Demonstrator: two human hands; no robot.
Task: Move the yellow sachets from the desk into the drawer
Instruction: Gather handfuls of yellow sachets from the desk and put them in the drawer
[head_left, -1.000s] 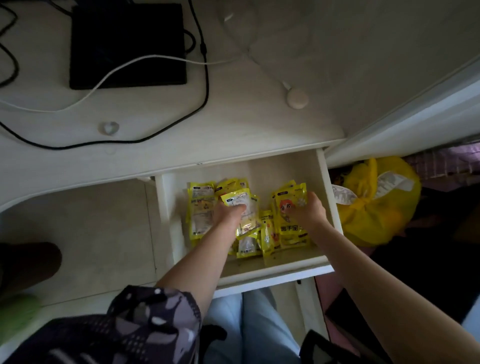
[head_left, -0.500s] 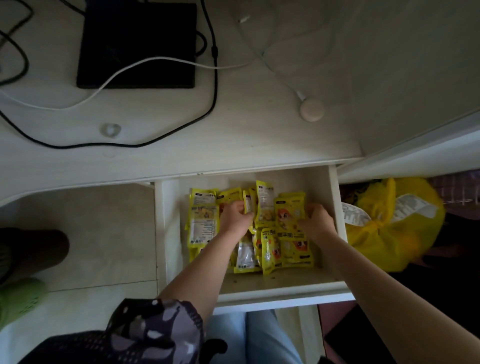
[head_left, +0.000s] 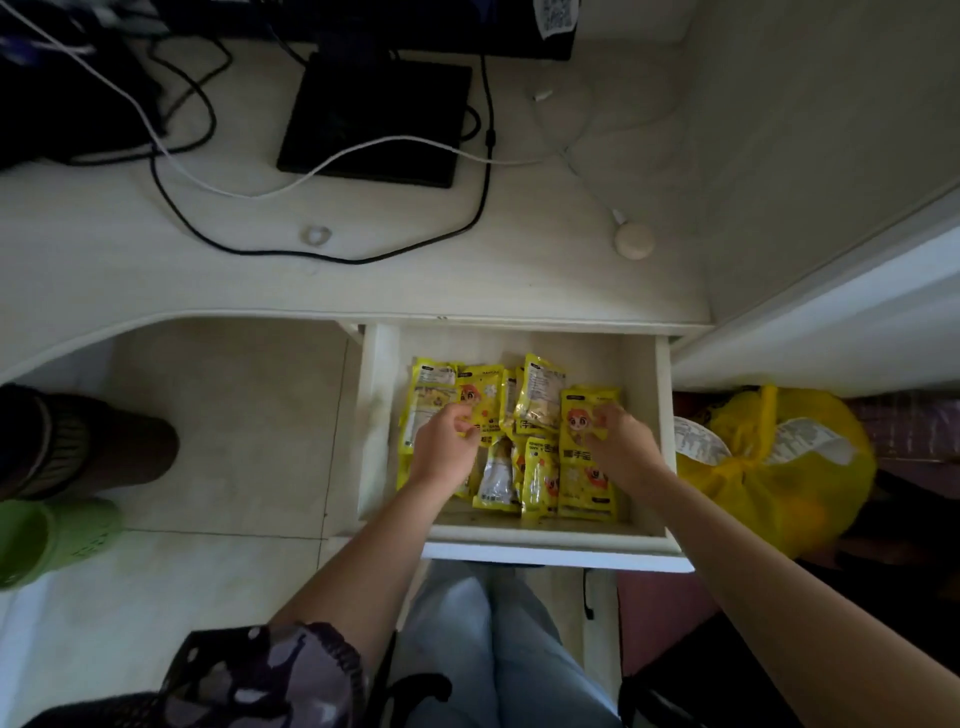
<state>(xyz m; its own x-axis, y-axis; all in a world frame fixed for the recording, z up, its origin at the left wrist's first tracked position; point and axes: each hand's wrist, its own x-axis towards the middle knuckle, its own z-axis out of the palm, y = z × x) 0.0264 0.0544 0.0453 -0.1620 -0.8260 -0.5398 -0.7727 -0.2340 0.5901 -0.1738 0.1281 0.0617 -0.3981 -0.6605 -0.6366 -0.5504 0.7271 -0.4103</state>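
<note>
Below the desk edge a white drawer (head_left: 550, 546) stands pulled out, and several yellow sachets (head_left: 540, 397) lie piled inside it. My left hand (head_left: 445, 451) is in the drawer's left half, fingers curled and pinching the lower edge of a sachet with an orange cartoon face (head_left: 480, 397). My right hand (head_left: 621, 442) rests on the right-hand sachets, its bent fingertips touching another cartoon-face sachet (head_left: 579, 415). No sachets show on the pale desk top (head_left: 363, 283).
On the desk are a flat black box (head_left: 374, 119), black and white cables (head_left: 322, 161), a small clear ring (head_left: 317, 235) and a round beige puck (head_left: 634, 241). A full yellow plastic bag (head_left: 769, 467) sits right of the drawer. Slippers (head_left: 52, 538) lie on the floor at left.
The view has tilted up, showing more of the desk. Both hands stay in the drawer; the upright sachets between them now lie lower in the pile.
</note>
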